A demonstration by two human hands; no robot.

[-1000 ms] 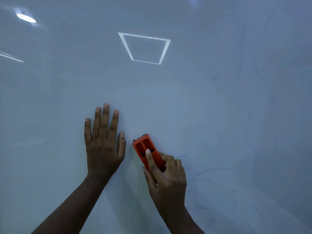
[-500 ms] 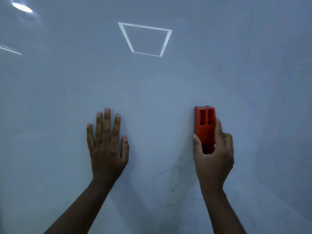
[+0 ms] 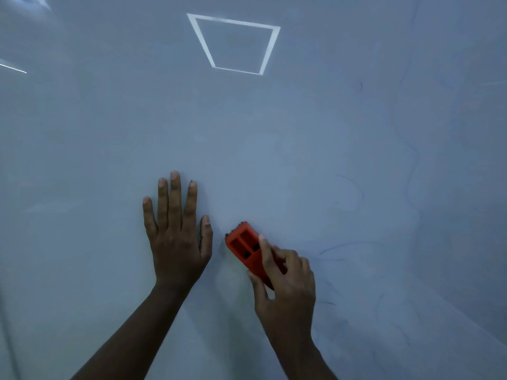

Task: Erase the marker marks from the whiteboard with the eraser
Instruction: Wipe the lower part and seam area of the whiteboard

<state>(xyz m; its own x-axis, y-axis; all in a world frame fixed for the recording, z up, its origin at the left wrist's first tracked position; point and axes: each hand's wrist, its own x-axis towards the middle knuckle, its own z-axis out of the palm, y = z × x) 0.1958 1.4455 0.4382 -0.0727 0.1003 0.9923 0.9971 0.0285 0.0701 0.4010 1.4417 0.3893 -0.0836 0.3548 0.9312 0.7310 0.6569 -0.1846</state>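
A person's left hand [image 3: 177, 237] lies flat on a whiteboard [image 3: 82, 160], fingers straight and slightly spread. Just to its right, the right hand [image 3: 285, 286] grips an orange eraser [image 3: 247, 249], thumb on one long side and fingers curled over the other, its far end tilted to the left. The eraser looks like a light, stiff plastic block, best held by its long sides and pressed flat. Faint blue marker marks [image 3: 354, 246] remain on the glossy, probably slippery board, further to the right.
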